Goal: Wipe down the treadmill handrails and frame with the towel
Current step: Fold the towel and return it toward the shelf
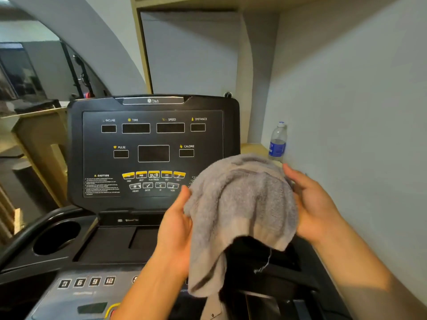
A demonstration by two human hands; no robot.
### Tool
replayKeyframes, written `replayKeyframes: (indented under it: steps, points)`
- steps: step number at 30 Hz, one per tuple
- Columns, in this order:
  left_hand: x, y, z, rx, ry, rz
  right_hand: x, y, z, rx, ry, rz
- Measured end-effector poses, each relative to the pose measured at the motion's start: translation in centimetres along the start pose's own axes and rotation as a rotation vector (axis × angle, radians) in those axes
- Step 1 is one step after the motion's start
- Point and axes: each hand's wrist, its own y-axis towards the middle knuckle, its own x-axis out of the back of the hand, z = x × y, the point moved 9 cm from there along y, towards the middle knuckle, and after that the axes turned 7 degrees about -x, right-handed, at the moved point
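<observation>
A grey terry towel (240, 204) hangs bunched between both hands, in front of the lower right of the black treadmill console (111, 148). My left hand (176, 227) grips its left edge with the thumb on top. My right hand (312, 204) holds its right side, fingers curled behind the cloth. The towel's lower corner drapes down over the console tray. The left handrail (30, 229) curves along the lower left. The right handrail is hidden behind the towel and my arms.
A plastic water bottle (277, 142) stands on a wooden ledge (251, 148) beside the right wall. A round cup holder (56, 237) sits at the console's left. Speed buttons (86, 282) line the lower panel. A wooden counter (41, 135) stands left.
</observation>
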Motion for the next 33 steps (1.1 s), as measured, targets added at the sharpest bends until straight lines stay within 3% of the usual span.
replayKeyframes:
  steps: [3, 7, 10, 13, 16, 18, 20, 23, 26, 28, 33]
  points:
    - [1.1, 1.8, -3.2, -0.020, 0.080, -0.092, -0.9, -1.2, -0.6, 0.030, -0.158, 0.003]
    - [0.6, 2.9, -6.2, -0.027, 0.181, -0.013, -3.3, -0.9, -0.5, 0.042, -0.331, -0.046]
    - [-2.1, -0.3, -6.9, -0.076, 0.033, 0.185, -6.5, -0.4, -1.2, 0.054, -0.213, 0.073]
    - [-2.9, -0.6, -7.4, -0.106, -0.072, 0.191, -9.5, 0.5, -3.1, 0.044, -0.031, 0.140]
    - [-2.7, -0.6, -7.7, -0.162, 0.011, 0.073, -9.5, 2.2, -3.9, 0.154, 0.060, -0.001]
    - [-2.3, -0.7, -8.8, -0.238, 0.049, 0.020, -9.5, 2.6, -4.5, 0.156, -0.011, -0.078]
    - [-2.2, -0.2, -8.4, -0.141, 0.048, 0.102, -9.3, 2.8, -5.2, 0.116, -0.134, -0.116]
    - [-2.3, 0.0, -7.1, 0.069, -0.046, 0.229, -7.5, 2.7, -5.5, 0.085, -0.366, -0.314]
    - [-3.3, 0.1, -6.9, 0.096, -0.122, 0.293, -8.8, 2.2, -6.1, 0.001, -0.254, -0.212]
    - [-4.3, 0.1, -6.8, 0.107, -0.039, 0.263, -10.0, 1.9, -5.9, -0.002, -0.120, -0.100]
    - [-8.2, 2.6, -9.5, -0.011, 0.202, 0.213, -9.8, 1.2, -2.3, 0.055, -0.077, -0.135]
